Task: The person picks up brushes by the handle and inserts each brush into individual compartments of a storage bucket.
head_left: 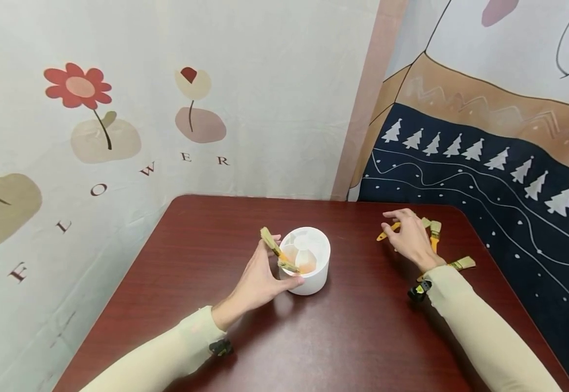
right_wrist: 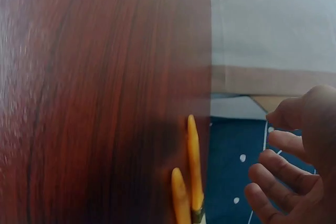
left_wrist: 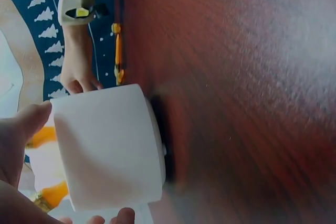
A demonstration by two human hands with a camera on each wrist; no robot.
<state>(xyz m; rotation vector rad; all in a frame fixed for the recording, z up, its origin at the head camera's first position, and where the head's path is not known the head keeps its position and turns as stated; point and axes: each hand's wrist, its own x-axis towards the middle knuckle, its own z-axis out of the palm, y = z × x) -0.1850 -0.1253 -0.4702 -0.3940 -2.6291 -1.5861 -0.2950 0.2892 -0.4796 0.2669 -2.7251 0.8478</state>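
A white round divided holder stands on the table, gripped at its left side by my left hand, thumb in front and fingers behind. Two paintbrushes lean in it: one brush sticks out at the upper left, and another brush has its bristles at the front rim. Over at the right, my right hand hovers above several loose paintbrushes, holding nothing. Orange brush handles lie below its spread, slightly bent fingers in the right wrist view.
The dark red wooden table ends against a pale printed curtain at the back. On the right hangs a dark blue cloth with white trees. One brush lies partly under my right wrist.
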